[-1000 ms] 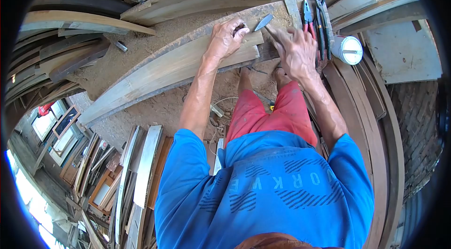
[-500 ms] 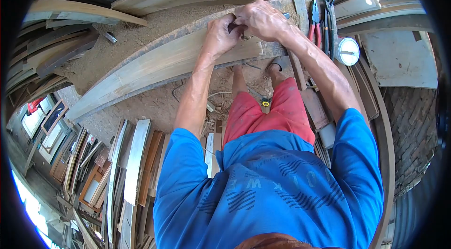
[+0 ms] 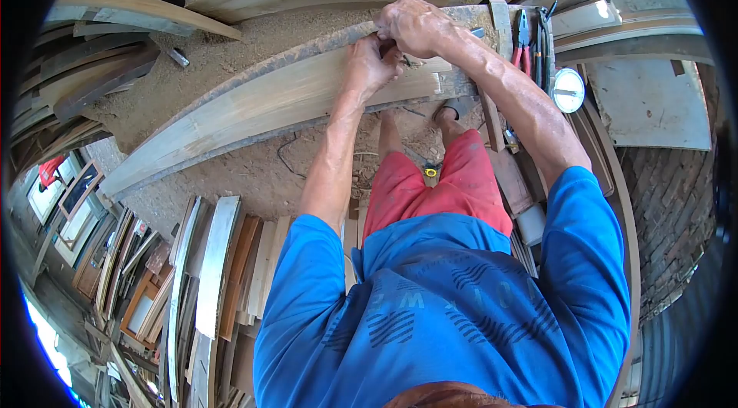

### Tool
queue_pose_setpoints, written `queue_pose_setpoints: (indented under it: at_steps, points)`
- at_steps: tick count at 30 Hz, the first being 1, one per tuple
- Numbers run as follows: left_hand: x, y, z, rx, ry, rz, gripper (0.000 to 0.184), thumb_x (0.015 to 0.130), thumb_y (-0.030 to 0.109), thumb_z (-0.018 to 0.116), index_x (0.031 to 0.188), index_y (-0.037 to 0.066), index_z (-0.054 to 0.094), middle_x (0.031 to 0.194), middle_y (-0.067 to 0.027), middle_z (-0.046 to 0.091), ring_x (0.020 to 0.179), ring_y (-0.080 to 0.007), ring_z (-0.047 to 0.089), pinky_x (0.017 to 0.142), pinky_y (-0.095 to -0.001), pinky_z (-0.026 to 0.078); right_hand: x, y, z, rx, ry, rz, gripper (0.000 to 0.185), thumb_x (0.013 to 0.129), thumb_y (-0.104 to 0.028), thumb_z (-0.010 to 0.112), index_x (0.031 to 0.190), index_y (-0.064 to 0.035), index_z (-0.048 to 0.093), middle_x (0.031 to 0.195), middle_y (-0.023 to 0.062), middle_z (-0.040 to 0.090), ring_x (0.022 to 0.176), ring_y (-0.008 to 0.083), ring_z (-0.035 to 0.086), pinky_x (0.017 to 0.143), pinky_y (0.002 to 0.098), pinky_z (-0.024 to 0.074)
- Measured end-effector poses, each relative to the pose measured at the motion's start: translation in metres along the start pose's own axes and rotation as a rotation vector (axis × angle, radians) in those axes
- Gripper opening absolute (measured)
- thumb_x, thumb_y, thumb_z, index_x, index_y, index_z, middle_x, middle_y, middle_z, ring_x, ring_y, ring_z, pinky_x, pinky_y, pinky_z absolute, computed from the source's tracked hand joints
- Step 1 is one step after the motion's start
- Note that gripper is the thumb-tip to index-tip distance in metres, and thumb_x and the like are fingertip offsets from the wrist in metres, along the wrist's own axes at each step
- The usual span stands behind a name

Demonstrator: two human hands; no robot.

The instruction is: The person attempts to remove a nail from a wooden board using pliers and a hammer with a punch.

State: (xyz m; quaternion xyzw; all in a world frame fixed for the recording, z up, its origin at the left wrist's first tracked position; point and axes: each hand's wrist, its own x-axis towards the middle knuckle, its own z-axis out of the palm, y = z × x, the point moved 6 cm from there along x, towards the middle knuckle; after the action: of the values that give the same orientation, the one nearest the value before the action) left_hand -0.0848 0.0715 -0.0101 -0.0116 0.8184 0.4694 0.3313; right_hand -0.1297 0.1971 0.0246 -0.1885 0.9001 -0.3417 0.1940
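Note:
My left hand [image 3: 372,63] and my right hand [image 3: 416,26] meet over the right part of a long, pale wooden board [image 3: 261,100] with a curved edge. Fingers of both hands are closed and pressed together around something small, which they hide. Dark shavings or bits show beside the left fingertips. The board lies along the workbench, and its right end has small notches cut in it. My left wrist passes above the board's near edge, while the right forearm reaches in across the bench's right end.
Red-handled pliers [image 3: 522,43] and a dark-handled tool [image 3: 541,46] lie at the bench's right end, near a round white container [image 3: 569,90]. Sawdust [image 3: 207,58] covers the area behind the board. A yellow tape measure [image 3: 430,172] is lower down. Stacked planks [image 3: 219,266] stand at left.
My hands stay together over the board; the right hand has shifted slightly left relative to the board's end. The whole view has tilted a little.

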Motion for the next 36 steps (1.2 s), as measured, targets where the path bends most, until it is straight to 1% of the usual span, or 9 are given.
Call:
queue_pose_setpoints:
  at_steps: [9,15,17,19,22,29,33,35,36]
  points:
    - [-0.004,0.010,-0.008,-0.111,0.006,-0.270,0.021,0.098,0.016,0.072,0.100,-0.004,0.072,0.084,-0.0081,0.076,0.063,-0.0117,0.072,0.051,-0.0279,0.057,0.023,0.002,0.017,-0.011,-0.160,0.094,0.016,0.085,-0.005,0.066,0.096,-0.0012,0.077,0.099,0.0229,0.077,0.099,0.0424,0.074,0.088,0.0495,0.0590]
    - [-0.025,0.011,0.001,0.152,-0.152,-0.058,0.013,0.092,0.013,0.075,0.094,0.000,0.076,0.081,-0.0092,0.075,0.069,-0.0160,0.072,0.069,-0.0334,0.061,-0.018,-0.008,0.007,0.022,-0.326,0.183,0.016,0.095,-0.011,0.064,0.097,-0.0022,0.077,0.096,0.0247,0.076,0.094,0.0428,0.074,0.085,0.0502,0.0589]
    - [-0.042,0.017,-0.004,0.150,-0.026,0.072,0.020,0.088,0.011,0.080,0.105,0.002,0.076,0.087,-0.0108,0.075,0.078,-0.0201,0.071,0.075,-0.0387,0.058,-0.054,-0.001,-0.014,0.035,-0.161,0.169,0.019,0.100,-0.017,0.061,0.101,-0.0034,0.075,0.094,0.0252,0.075,0.089,0.0426,0.074,0.081,0.0516,0.0576]
    - [-0.055,0.019,-0.012,0.171,0.128,0.164,0.027,0.085,0.011,0.083,0.111,0.005,0.077,0.092,-0.0119,0.075,0.087,-0.0259,0.071,0.080,-0.0399,0.055,-0.095,0.009,-0.050,0.004,-0.022,0.406,0.021,0.102,-0.022,0.063,0.105,-0.0045,0.075,0.098,0.0225,0.077,0.095,0.0422,0.075,0.085,0.0526,0.0584]
    - [-0.055,0.020,-0.002,0.459,0.136,0.543,0.034,0.087,0.009,0.082,0.120,0.012,0.076,0.101,-0.0087,0.069,0.093,-0.0234,0.064,0.081,-0.0405,0.052,-0.149,0.046,-0.068,-0.142,0.086,0.632,0.026,0.102,-0.027,0.062,0.103,-0.0047,0.075,0.095,0.0234,0.076,0.094,0.0425,0.075,0.085,0.0538,0.0580]
    - [-0.059,0.016,0.009,0.617,0.097,0.691,0.043,0.084,0.006,0.079,0.124,0.021,0.075,0.105,-0.0091,0.064,0.095,-0.0325,0.059,0.083,-0.0470,0.049,-0.166,0.106,-0.024,-0.235,0.017,0.779,0.029,0.102,-0.030,0.061,0.111,-0.0048,0.073,0.095,0.0253,0.076,0.094,0.0446,0.075,0.086,0.0559,0.0574]
    - [-0.057,0.023,0.010,0.645,0.066,0.683,0.038,0.083,0.012,0.080,0.120,0.021,0.077,0.108,-0.0080,0.064,0.099,-0.0317,0.059,0.084,-0.0472,0.047,-0.171,0.089,-0.023,-0.136,0.282,0.734,0.033,0.102,-0.035,0.063,0.105,-0.0043,0.074,0.094,0.0282,0.074,0.094,0.0479,0.073,0.085,0.0569,0.0567]
    - [-0.054,0.025,0.010,0.631,0.038,0.675,0.035,0.083,0.014,0.081,0.117,0.019,0.077,0.109,-0.0084,0.063,0.102,-0.0324,0.058,0.085,-0.0473,0.046,-0.191,0.089,-0.029,-0.054,0.415,0.846,0.030,0.102,-0.034,0.064,0.108,-0.0050,0.069,0.094,0.0269,0.074,0.093,0.0480,0.072,0.086,0.0561,0.0547]
    - [-0.051,0.022,0.011,0.651,0.013,0.673,0.043,0.080,0.019,0.084,0.122,0.020,0.075,0.119,-0.0105,0.061,0.107,-0.0337,0.057,0.089,-0.0489,0.046,-0.202,0.090,-0.030,-0.082,0.469,0.830,0.028,0.101,-0.032,0.065,0.109,-0.0054,0.068,0.096,0.0253,0.073,0.095,0.0464,0.071,0.086,0.0557,0.0544]
